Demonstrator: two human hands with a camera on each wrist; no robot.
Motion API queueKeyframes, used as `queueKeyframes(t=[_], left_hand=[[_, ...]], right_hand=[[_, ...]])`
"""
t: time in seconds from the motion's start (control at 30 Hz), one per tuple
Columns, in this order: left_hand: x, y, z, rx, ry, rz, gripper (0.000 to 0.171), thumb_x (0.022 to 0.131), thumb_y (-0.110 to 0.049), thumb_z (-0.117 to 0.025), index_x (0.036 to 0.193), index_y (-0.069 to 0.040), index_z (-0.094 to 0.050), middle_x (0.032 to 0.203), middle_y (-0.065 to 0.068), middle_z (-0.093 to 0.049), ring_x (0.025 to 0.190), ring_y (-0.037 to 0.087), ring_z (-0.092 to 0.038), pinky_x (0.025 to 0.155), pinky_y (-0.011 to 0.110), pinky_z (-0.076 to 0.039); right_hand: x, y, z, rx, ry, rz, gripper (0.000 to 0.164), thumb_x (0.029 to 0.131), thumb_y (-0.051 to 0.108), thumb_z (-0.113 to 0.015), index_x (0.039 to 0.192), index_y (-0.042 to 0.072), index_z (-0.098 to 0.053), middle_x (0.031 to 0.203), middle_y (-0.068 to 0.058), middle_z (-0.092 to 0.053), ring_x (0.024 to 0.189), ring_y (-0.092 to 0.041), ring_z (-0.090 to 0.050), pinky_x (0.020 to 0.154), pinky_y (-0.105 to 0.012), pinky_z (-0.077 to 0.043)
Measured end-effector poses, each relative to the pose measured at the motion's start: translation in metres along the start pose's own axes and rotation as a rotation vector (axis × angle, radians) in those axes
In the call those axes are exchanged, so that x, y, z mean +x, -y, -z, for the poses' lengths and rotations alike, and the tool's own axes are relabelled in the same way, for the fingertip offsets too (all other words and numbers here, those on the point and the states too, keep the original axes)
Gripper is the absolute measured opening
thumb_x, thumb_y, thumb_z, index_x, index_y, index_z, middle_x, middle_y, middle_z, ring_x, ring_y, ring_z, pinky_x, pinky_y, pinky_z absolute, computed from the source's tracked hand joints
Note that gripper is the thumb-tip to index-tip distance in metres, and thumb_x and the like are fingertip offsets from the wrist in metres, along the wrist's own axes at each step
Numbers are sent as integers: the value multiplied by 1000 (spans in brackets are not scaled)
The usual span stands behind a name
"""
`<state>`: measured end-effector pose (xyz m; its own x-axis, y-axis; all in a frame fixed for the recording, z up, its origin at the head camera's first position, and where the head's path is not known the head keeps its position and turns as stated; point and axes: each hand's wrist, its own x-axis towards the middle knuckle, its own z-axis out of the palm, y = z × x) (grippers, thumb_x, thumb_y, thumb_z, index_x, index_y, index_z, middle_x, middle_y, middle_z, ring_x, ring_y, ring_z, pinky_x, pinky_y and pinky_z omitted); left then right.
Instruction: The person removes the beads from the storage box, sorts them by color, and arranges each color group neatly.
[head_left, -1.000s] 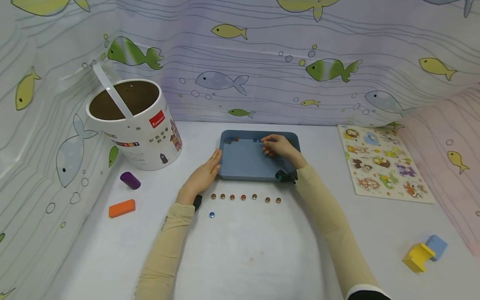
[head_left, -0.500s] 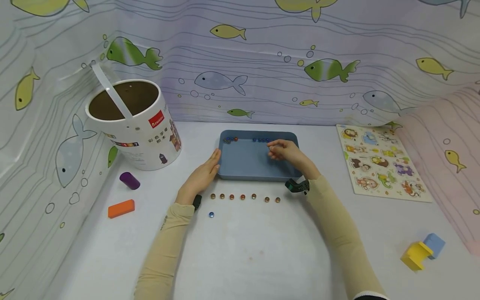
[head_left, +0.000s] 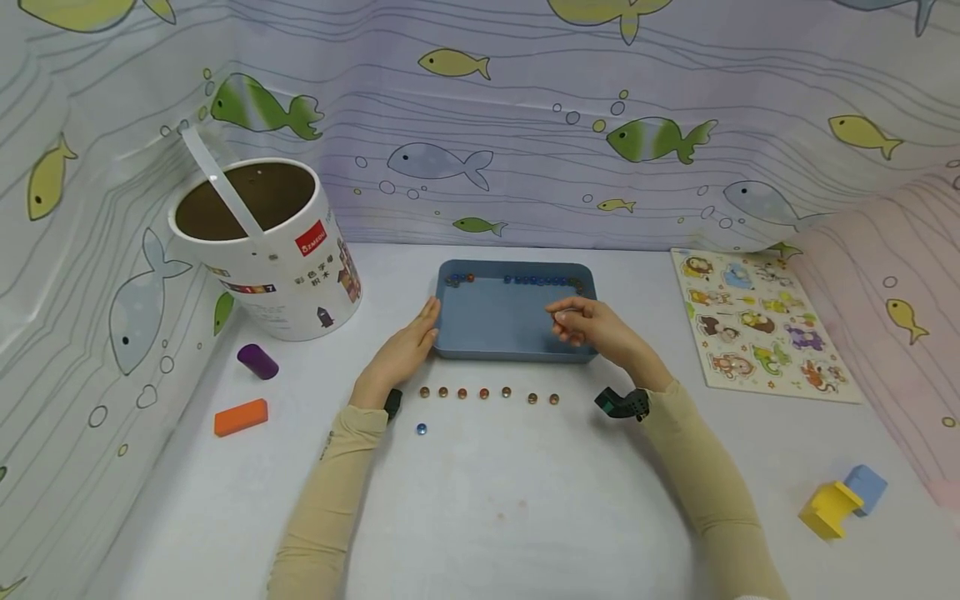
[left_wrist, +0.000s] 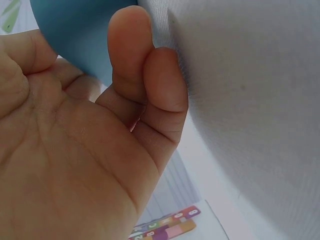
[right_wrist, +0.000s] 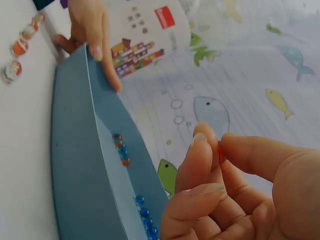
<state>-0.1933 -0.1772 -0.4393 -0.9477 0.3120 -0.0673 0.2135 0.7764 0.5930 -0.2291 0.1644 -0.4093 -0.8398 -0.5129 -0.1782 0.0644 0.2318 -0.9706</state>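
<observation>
A blue-grey tray (head_left: 495, 325) lies on the white table. My left hand (head_left: 400, 352) rests against its left side with fingers extended; the left wrist view shows the palm and the tray wall (left_wrist: 75, 35). My right hand (head_left: 596, 332) is over the tray's right part, pinching a small red marble (right_wrist: 221, 151) between thumb and fingertips, mostly hidden by them. Along the tray's back wall runs a row of blue marbles (head_left: 532, 280), with a few orange-brown ones at its right end. A small mixed cluster of marbles (head_left: 454, 280) sits in the back left corner.
In front of the tray, several orange and brown marbles (head_left: 483, 393) form a line, with one blue marble (head_left: 422, 429) nearer. A white bucket (head_left: 281, 275), purple cylinder (head_left: 258, 362) and orange block (head_left: 241, 417) stand left. Right are an animal puzzle board (head_left: 765, 325), a yellow block (head_left: 829, 510) and a blue block (head_left: 866, 489).
My right hand has drawn back from the tray's rear wall, toward the right and nearer me, uncovering more of the marble row. The left hand has stayed at the tray's side.
</observation>
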Motion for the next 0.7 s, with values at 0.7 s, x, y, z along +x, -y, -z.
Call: queueKeyframes(t=[0.7], left_hand=[[0,0,-1,5,-3,-9,55,107,-23,-30,156,-9,-9,164,8,-5,150,30,-16,123,47,-18]], right_hand=[[-59,-61,-2,6,268,-99,38,102,16,-47,124,-15,-49,78,3,-66,62,-6,-63,51,-17,-45]])
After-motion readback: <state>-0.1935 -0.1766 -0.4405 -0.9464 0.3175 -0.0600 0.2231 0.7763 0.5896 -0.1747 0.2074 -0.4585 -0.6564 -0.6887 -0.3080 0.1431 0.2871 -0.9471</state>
